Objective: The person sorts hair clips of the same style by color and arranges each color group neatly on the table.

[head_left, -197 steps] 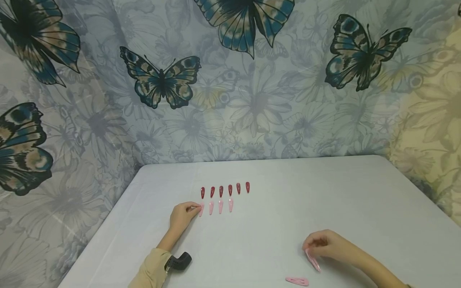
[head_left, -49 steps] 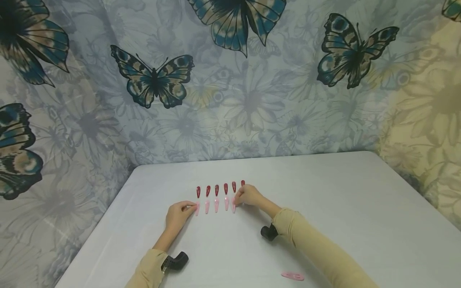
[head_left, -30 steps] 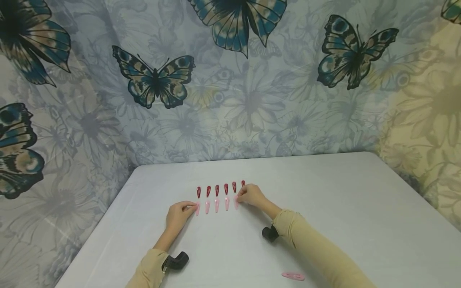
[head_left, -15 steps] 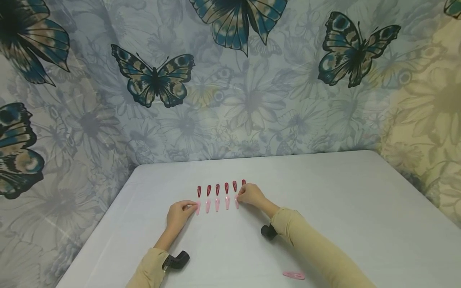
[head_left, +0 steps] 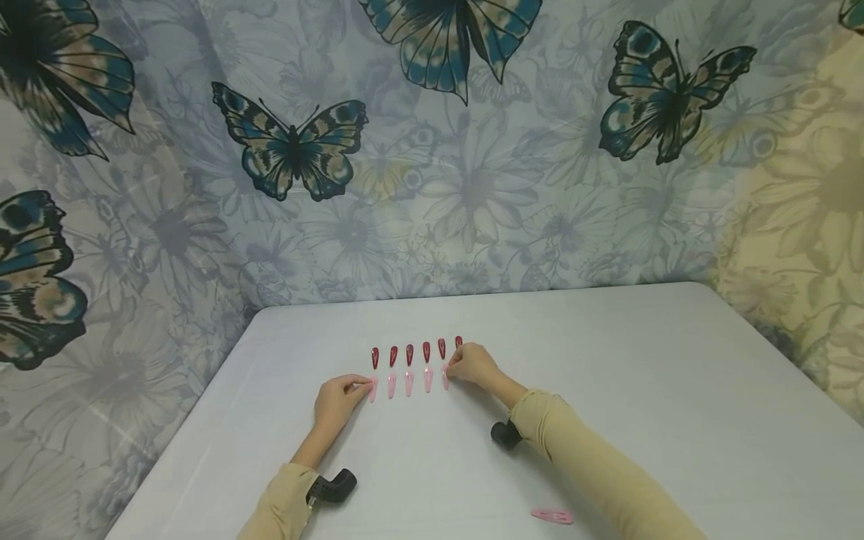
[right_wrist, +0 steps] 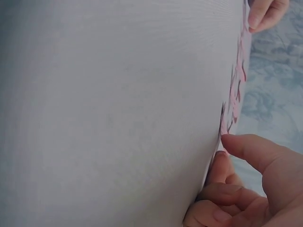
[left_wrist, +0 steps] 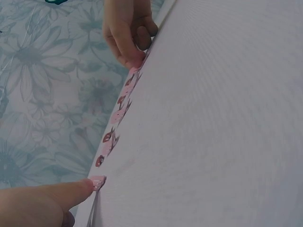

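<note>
Pink snap hair clips [head_left: 409, 383] stand in a row on the white table, below a row of red snap hair clips [head_left: 409, 355]. At the left end, my left hand [head_left: 334, 403] has thumb and forefinger on the top of the leftmost pink hair clip [head_left: 373, 391]; a fingertip presses its end in the left wrist view. My right hand [head_left: 475, 365] pinches the rightmost pink hair clip [head_left: 445, 380] between thumb and forefinger, and partly covers the last red clip [head_left: 459, 341]. Both clips lie against the table.
One more pink hair clip [head_left: 552, 516] lies sideways near the front of the table [head_left: 641, 390], beside the right sleeve [head_left: 594, 457]. Black wrist cameras [head_left: 335, 487] jut from both cuffs. A butterfly-print cloth [head_left: 472, 225] hangs behind the table.
My right hand has carried a pink hair clip from the front right to the right end of the pink row, then shifted it slightly rightward. The left hand has stayed at the leftmost clip.
</note>
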Tool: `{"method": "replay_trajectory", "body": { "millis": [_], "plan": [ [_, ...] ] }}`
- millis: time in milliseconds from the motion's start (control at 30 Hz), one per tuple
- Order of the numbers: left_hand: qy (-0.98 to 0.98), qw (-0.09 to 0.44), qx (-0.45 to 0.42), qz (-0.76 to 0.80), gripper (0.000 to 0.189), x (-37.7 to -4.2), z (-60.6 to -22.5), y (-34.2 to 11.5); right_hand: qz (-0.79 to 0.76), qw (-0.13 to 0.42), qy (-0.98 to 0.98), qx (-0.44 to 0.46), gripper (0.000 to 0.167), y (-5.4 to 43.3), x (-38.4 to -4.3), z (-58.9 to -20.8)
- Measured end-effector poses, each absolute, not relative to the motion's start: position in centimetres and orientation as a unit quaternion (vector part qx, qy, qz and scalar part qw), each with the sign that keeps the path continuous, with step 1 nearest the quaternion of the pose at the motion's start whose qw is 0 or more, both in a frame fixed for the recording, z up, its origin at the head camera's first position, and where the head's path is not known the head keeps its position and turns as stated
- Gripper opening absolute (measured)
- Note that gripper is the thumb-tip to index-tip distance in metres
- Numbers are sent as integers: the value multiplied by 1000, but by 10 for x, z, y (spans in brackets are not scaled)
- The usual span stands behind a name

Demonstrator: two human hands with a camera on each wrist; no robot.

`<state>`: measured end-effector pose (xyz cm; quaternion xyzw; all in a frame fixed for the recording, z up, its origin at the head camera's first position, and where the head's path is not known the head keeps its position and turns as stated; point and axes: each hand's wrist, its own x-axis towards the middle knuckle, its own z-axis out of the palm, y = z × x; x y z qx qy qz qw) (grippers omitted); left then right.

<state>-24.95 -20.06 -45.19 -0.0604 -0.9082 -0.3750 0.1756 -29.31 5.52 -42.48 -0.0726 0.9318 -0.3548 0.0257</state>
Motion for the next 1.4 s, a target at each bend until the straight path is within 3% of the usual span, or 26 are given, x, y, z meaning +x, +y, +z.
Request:
{"method": "replay_trajectory", "body": {
  "millis": [500,1033,1400],
  "plan": [
    [-910,176,-65,-370,14,-249,-452,-200,-361,19,929,-79,12,57,-292,-424],
    [-908,189,-74,-368,13,-250,-454,-200,-393,48,915,-82,14,59,-288,-427],
    [-909,180,-65,-369,14,-250,-453,-200,-435,19,898,-63,15,62,-281,-425]
  ]
}}
